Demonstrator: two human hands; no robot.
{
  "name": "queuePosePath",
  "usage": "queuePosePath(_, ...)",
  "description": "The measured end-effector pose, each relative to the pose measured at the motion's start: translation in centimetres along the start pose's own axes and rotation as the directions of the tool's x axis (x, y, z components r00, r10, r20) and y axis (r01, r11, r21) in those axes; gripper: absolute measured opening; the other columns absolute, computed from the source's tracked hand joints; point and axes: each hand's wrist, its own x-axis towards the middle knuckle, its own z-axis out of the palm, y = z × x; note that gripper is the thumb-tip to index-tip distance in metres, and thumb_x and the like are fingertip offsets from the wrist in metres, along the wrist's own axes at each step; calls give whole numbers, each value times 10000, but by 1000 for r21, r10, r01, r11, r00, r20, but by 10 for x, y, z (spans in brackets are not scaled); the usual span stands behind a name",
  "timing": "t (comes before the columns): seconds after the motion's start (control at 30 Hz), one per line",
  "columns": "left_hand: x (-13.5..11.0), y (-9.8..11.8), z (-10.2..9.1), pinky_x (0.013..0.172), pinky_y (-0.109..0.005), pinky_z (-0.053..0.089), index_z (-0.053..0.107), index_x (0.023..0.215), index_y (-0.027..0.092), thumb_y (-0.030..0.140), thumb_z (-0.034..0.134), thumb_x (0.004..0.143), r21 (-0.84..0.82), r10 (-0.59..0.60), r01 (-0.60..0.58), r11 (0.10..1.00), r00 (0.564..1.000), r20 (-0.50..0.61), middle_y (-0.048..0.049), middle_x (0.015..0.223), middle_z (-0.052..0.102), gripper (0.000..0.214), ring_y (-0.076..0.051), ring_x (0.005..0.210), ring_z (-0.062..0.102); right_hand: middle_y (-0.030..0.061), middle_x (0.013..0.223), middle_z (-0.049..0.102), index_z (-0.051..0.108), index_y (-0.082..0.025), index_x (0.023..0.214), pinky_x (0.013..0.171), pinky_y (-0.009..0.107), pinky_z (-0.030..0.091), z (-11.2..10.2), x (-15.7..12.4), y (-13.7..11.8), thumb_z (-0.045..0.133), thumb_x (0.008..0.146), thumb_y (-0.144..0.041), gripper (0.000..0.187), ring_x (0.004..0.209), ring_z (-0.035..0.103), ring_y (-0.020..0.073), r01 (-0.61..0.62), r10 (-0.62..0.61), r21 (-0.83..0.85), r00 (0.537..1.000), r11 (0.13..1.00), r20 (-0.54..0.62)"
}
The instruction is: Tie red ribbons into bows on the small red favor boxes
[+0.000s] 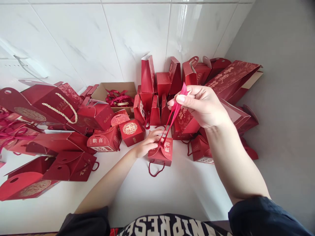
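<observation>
A small red gift box with gold lettering stands on the white table in front of me, a dark red cord handle looping out at its near side. My left hand holds the box from the left, its fingers over the top where a ribbon crosses. The crimson ribbon runs taut from the box top up to the right. Above and to the right of the box, my right hand is closed in a pinch on the ribbon's upper ends. Part of the box top is hidden under my left fingers.
An open cardboard box with loose ribbons stands at the back. Red boxes crowd both sides, among them a large one with a rope handle at left and tall ones against the tiled wall. A grey wall bounds the right.
</observation>
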Motion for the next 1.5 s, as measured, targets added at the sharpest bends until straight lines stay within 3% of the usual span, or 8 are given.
queuePosePath(0.1, 0, -3, -3, 1204, -473, 197, 694, 1045, 234, 318, 528, 867, -73, -61, 63, 995, 998, 35, -41, 1521, 399, 258, -291, 1465, 222, 9, 709, 720, 662, -208, 672, 753, 388, 598, -2, 0, 1, 835, 686, -432, 283, 816, 731, 228, -22, 22, 6, 1000, 1000, 17)
queuePosePath(0.27, 5, 4, -9, 1176, -445, 276, 698, 1031, 229, 311, 570, 876, -15, -99, 102, 995, 984, 147, -40, 1537, 378, 216, -276, 1446, 281, 18, 702, 724, 676, -197, 680, 728, 382, 591, -1, -2, 3, 841, 678, -422, 280, 817, 732, 239, -46, 46, 3, 997, 999, 67)
queuePosePath(0.47, 21, 11, -32, 1179, -442, 264, 745, 1016, 258, 247, 661, 814, 51, -10, -4, 999, 966, 259, -43, 1476, 476, 219, -277, 1429, 333, 22, 699, 725, 706, -182, 721, 709, 358, 581, -4, -6, 5, 824, 712, -399, 247, 767, 733, 221, -52, 49, 23, 992, 998, 118)
queuePosePath(0.6, 29, 8, -38, 1170, -456, 269, 755, 1034, 258, 253, 709, 775, 14, -10, 6, 1000, 943, 333, -63, 1446, 519, 263, -286, 1418, 362, 18, 708, 729, 720, -185, 733, 727, 357, 585, -5, -6, 4, 823, 721, -373, 215, 781, 735, 219, -53, 50, 29, 994, 998, 102)
queuePosePath(0.87, 22, -10, -27, 1136, -438, 328, 752, 1031, 247, 299, 718, 782, -215, -46, 119, 969, 948, 316, -63, 1496, 466, 256, -294, 1401, 400, 26, 766, 757, 715, -184, 712, 776, 355, 584, -2, -3, 6, 843, 692, -364, 222, 771, 738, 203, -70, 68, 30, 996, 997, 64)
queuePosePath(1.07, 22, -17, -22, 1138, -342, 327, 765, 951, 226, 364, 765, 743, -237, -144, 224, 945, 939, 312, -37, 1490, 474, 249, -261, 1378, 433, 25, 723, 750, 731, -183, 715, 728, 341, 594, -6, 0, 10, 839, 691, -372, 218, 789, 742, 222, -75, 68, 65, 992, 995, 105)
queuePosePath(1.5, 23, -13, -18, 1095, -364, 367, 763, 830, 224, 367, 780, 726, -174, -208, 259, 950, 942, 264, -43, 1436, 527, 178, -253, 1334, 481, 24, 710, 741, 728, -186, 698, 696, 348, 593, -9, -10, 9, 827, 711, -349, 191, 695, 725, 199, -63, 62, 4, 989, 998, 134)
